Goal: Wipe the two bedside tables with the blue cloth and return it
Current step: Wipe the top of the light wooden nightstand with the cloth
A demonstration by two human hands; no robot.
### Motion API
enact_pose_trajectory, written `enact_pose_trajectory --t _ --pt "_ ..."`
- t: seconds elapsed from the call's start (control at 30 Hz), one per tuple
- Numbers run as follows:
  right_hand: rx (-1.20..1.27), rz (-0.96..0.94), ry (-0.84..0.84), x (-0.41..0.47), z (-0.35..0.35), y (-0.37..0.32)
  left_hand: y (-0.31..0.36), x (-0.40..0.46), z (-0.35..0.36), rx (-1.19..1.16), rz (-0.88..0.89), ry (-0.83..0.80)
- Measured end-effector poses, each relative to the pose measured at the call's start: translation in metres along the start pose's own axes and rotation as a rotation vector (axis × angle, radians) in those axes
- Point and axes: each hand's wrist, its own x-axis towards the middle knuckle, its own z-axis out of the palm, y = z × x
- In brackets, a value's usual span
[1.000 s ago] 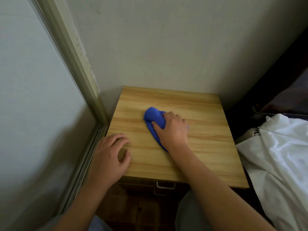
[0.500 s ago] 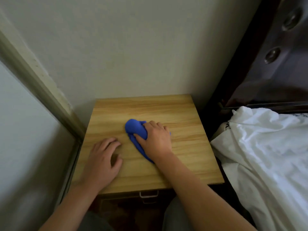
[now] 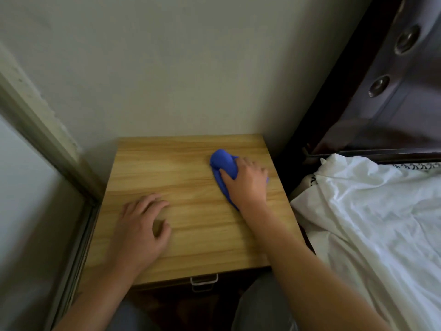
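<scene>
head view: a square bedside table with a light wood-grain top (image 3: 191, 225) stands in a corner, its back edge against a pale plastered wall (image 3: 167, 68) and its left side near a grey metal door frame (image 3: 47, 144). a bunched blue cloth (image 3: 223, 163) lies on the table top in the far right part, close to the right edge. the right hand (image 3: 247, 182) lies over the cloth with its fingers curled down round the near part of it, thumb pressed into the blue fabric on the left side; a blue hump of the cloth sticks out beyond the fingertips toward the wall, and a thin strip of it shows under the wrist. the right forearm reaches in from the lower right, across the table's near right corner.

the left hand (image 3: 143, 230) rests palm down on the near left part of the table top, fingers loosely bent and spread, thumb out to the right, holding nothing. it is well apart from the cloth.

below the front edge of the top, a small white metal drawer handle (image 3: 204, 281) shows. to the right of the table, rumpled white bedding (image 3: 372, 230) covers a bed, and behind it stands a dark padded headboard with round metal studs (image 3: 405, 75). grey trouser knees (image 3: 260, 309) show at the bottom edge.
</scene>
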Motion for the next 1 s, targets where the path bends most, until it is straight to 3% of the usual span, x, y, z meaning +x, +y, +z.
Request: enact_pose_trajectory --t 0.17,0.27,0.4,0.6,0.7,0.83,1.0 --pt "0.049 -0.112 -0.108 -0.033 0.019 -0.09 0.001 0.001 0.001 -0.028 -0.013 0.036" --pt "0.099 -0.188 -0.145 -0.052 0.021 -0.105 -0.001 0.001 0.002 -0.005 -0.01 0.017" --pt "0.143 -0.23 -0.124 -0.057 0.005 -0.066 0.0 0.0 0.0 -0.025 0.011 0.034" --pt "0.073 -0.011 -0.025 -0.029 -0.038 0.057 0.002 -0.002 -0.004 -0.039 0.027 0.021" --pt "0.052 0.067 0.031 -0.034 -0.044 0.078 0.001 -0.002 -0.004 -0.03 0.036 0.008" --pt "-0.024 0.108 0.061 -0.05 -0.039 0.052 -0.001 -0.001 -0.005 -0.022 0.051 0.008" --pt "0.003 0.004 -0.037 -0.086 -0.021 -0.033 -0.001 -0.001 -0.003 0.004 0.044 0.02"
